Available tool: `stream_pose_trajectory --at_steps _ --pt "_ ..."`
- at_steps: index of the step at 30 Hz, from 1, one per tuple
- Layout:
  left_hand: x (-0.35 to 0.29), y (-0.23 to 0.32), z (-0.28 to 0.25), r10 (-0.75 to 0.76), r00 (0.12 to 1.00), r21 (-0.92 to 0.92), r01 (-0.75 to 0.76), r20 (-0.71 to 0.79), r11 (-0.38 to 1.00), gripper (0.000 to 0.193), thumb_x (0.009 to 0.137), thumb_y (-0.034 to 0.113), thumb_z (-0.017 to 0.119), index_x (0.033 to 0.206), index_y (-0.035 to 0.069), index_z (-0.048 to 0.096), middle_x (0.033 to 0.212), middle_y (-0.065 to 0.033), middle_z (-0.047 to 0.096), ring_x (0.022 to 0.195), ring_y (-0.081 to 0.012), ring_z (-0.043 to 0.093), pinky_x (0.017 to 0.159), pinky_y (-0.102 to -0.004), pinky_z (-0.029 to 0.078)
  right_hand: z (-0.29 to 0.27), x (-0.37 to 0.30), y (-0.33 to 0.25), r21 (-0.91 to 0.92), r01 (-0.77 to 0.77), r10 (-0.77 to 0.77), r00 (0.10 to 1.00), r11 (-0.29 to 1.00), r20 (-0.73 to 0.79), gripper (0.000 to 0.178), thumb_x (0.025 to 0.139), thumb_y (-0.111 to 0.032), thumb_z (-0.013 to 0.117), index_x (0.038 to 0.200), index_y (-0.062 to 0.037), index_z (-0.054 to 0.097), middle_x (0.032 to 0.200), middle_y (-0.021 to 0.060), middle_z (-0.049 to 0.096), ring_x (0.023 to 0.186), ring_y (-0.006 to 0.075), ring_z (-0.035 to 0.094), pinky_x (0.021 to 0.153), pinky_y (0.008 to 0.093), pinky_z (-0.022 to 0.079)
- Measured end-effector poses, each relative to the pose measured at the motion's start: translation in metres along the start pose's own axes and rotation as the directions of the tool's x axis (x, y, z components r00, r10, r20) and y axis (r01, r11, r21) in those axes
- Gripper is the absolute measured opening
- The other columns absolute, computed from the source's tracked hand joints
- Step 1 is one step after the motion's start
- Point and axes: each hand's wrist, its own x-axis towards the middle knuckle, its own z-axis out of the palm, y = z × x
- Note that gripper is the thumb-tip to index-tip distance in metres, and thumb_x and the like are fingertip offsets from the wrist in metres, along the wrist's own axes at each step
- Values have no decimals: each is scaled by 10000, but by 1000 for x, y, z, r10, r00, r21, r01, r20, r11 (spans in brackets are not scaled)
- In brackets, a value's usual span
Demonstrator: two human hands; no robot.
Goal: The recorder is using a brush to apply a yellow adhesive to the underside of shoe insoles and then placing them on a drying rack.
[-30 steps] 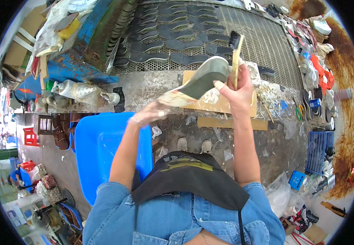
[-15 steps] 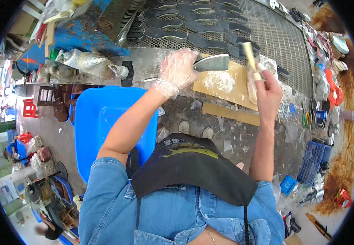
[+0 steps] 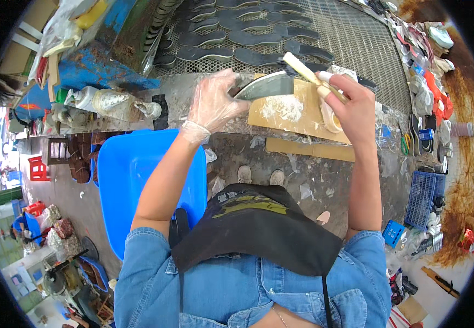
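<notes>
The blue tub stands below the bench's front edge, left of the gloved left hand, whose fingers are closed around one end of the sole. The sole is held tilted above the cardboard; the brush, bristles near its upper edge, is pinched between the right hand's thumb and fingers.

Smooth held sole, glossy plastic tub, matt cardboard sheet
</notes>
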Motion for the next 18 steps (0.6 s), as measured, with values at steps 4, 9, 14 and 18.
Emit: stream_pose_trajectory --at_steps 4,9,14,18 --pt "-7 -2 11 -155 964 -677 262 215 688 249 689 134 776 861 12 643 781 -41 608 677 -139 563 619 -299 474 -4 -20 20 191 -348 334 937 918 101 269 788 -147 732 1039 -50 718 697 5 630 552 46 424 503 234 355" --pt "-6 -7 43 -198 869 -810 495 454 314 538 739 83 777 1209 -50 551 994 -133 676 878 -175 656 763 -318 543 -1 -32 20 479 -359 381 923 801 55 309 813 -115 730 1114 -51 701 780 -20 667 553 10 412 489 204 337" --pt "-1 4 71 -56 866 -852 500 498 153 519 778 80 721 1250 -29 537 1117 -107 643 994 -179 626 849 -321 522 3 -46 13 600 -352 439 898 718 2 268 836 -68 704 1100 -27 699 759 -59 629 578 -7 438 501 174 314" --pt "3 -12 99 -34 878 -879 476 477 -24 482 820 121 700 1258 -3 542 1124 -65 639 998 -156 614 904 -321 494 -4 -107 80 622 -448 546 837 643 38 291 841 -98 700 1125 -35 690 723 -77 581 573 -7 421 507 174 315"
